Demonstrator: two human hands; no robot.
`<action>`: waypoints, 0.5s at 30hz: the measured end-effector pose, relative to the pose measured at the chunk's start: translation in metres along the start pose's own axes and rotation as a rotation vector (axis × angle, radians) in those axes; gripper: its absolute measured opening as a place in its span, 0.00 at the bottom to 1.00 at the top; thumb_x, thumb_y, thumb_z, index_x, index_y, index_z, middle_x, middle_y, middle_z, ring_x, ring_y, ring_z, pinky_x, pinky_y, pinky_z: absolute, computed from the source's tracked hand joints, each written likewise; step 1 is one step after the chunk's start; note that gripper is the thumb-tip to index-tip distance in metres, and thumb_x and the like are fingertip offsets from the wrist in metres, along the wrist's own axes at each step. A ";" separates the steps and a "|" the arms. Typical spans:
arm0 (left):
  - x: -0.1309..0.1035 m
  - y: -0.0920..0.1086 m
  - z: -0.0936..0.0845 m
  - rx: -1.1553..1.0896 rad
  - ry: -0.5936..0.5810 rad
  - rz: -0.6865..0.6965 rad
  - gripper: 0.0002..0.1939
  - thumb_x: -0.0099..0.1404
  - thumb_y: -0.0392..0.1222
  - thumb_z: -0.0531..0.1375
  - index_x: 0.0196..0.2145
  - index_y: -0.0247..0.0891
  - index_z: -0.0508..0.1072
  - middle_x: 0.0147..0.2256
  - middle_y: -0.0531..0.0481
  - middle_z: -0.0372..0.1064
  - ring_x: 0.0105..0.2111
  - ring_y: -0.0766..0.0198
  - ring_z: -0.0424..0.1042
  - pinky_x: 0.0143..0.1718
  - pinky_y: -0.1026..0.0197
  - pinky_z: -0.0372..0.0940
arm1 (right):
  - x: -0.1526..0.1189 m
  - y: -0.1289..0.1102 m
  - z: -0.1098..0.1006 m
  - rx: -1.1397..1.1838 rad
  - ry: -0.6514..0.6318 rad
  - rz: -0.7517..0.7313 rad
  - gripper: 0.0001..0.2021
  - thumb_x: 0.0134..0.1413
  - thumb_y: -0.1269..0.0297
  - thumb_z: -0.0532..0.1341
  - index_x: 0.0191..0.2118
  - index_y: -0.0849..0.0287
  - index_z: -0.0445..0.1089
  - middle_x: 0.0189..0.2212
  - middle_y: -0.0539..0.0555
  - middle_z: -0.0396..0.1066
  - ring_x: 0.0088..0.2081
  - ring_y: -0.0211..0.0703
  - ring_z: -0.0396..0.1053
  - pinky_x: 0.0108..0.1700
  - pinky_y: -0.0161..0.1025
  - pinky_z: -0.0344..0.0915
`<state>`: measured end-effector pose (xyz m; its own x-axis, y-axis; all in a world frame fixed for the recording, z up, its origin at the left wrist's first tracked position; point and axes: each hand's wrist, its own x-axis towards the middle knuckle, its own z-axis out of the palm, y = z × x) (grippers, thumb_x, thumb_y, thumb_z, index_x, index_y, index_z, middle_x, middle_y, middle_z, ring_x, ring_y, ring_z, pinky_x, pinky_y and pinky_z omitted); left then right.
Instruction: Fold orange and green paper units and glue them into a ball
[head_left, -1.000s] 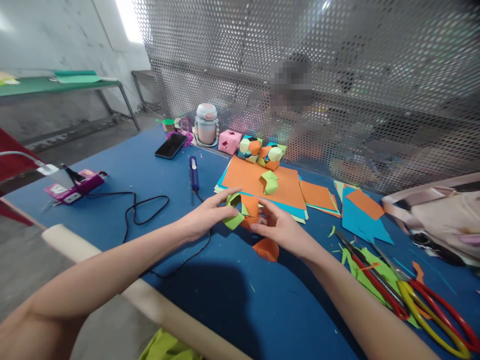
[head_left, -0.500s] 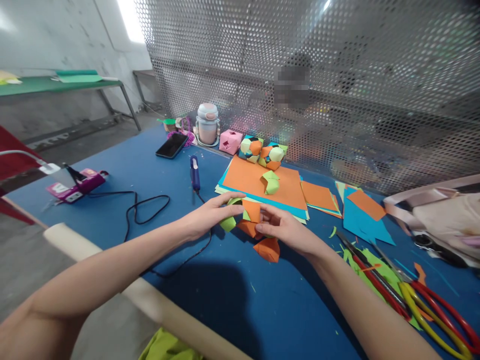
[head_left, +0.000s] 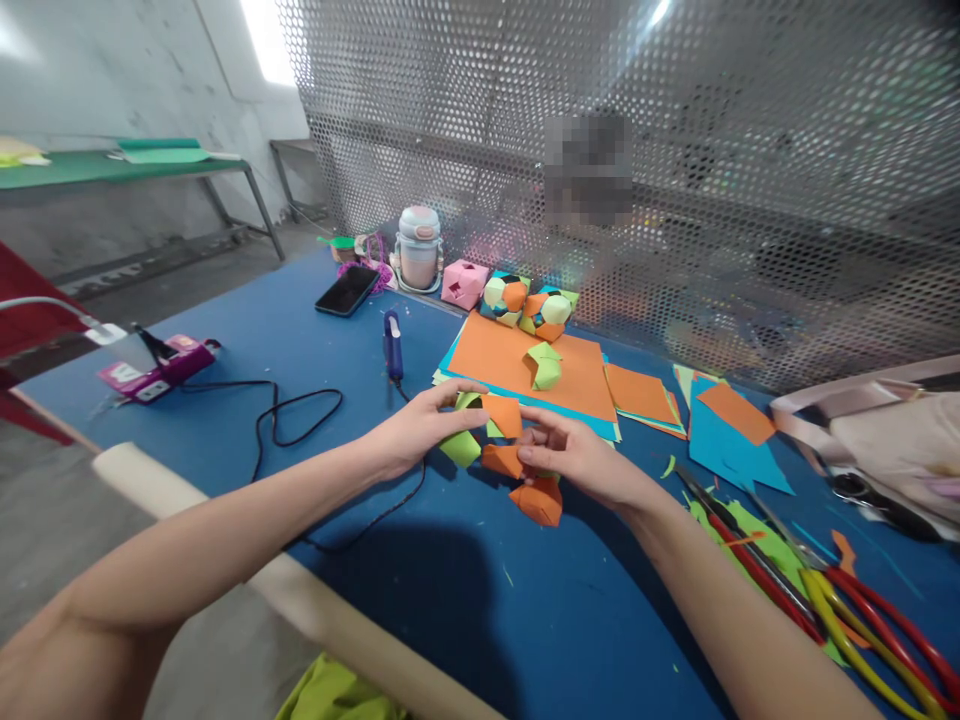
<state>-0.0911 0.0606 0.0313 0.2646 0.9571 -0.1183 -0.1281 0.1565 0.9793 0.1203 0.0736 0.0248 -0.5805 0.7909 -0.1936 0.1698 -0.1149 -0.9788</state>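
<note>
The left hand (head_left: 420, 430) and right hand (head_left: 574, 455) pinch folded green and orange paper (head_left: 504, 415) between them, over the blue bench (head_left: 262, 340). An orange folded piece (head_left: 543, 503) is just below the right hand. Close behind is a paper stack (head_left: 491, 345) with a green piece (head_left: 547, 368) on top. A black cord (head_left: 386, 518) runs under the left arm. Big scissors (head_left: 816, 590) lie to the right. The bottle (head_left: 418, 262) has its lid on, so its inside is hidden.
</note>
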 end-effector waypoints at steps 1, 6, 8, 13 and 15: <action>0.000 0.001 0.000 -0.018 0.010 0.003 0.17 0.54 0.43 0.64 0.42 0.39 0.70 0.34 0.52 0.66 0.31 0.70 0.66 0.31 0.66 0.61 | -0.001 -0.001 -0.001 0.001 0.002 0.006 0.30 0.49 0.59 0.64 0.57 0.57 0.58 0.25 0.46 0.68 0.26 0.37 0.70 0.33 0.38 0.67; 0.002 0.006 -0.003 -0.084 0.074 0.012 0.20 0.54 0.44 0.64 0.44 0.39 0.67 0.32 0.53 0.64 0.28 0.70 0.68 0.27 0.66 0.63 | -0.004 -0.006 -0.007 -0.023 0.045 0.020 0.19 0.48 0.59 0.65 0.47 0.58 0.67 0.25 0.47 0.68 0.25 0.34 0.67 0.32 0.36 0.66; 0.003 0.006 -0.004 -0.091 0.084 0.017 0.20 0.54 0.44 0.64 0.44 0.38 0.66 0.32 0.53 0.64 0.27 0.69 0.68 0.25 0.66 0.63 | -0.005 -0.006 -0.007 0.013 0.054 0.025 0.14 0.48 0.59 0.65 0.41 0.59 0.70 0.27 0.48 0.68 0.25 0.33 0.67 0.31 0.36 0.66; 0.003 0.004 -0.004 -0.089 0.096 0.054 0.20 0.54 0.44 0.64 0.44 0.38 0.66 0.33 0.53 0.64 0.28 0.69 0.69 0.25 0.68 0.64 | -0.005 -0.007 0.000 0.208 0.012 0.016 0.09 0.45 0.63 0.66 0.31 0.60 0.69 0.25 0.48 0.70 0.25 0.33 0.68 0.31 0.34 0.66; 0.002 0.004 -0.004 -0.081 0.104 0.086 0.21 0.54 0.45 0.64 0.44 0.39 0.66 0.33 0.54 0.64 0.29 0.70 0.68 0.26 0.68 0.63 | -0.003 -0.005 0.005 0.300 0.017 0.036 0.09 0.43 0.64 0.67 0.28 0.60 0.67 0.22 0.48 0.70 0.24 0.34 0.69 0.29 0.32 0.66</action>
<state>-0.0949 0.0641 0.0341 0.1498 0.9872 -0.0553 -0.2239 0.0883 0.9706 0.1174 0.0686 0.0303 -0.5649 0.7925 -0.2298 -0.0546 -0.3137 -0.9479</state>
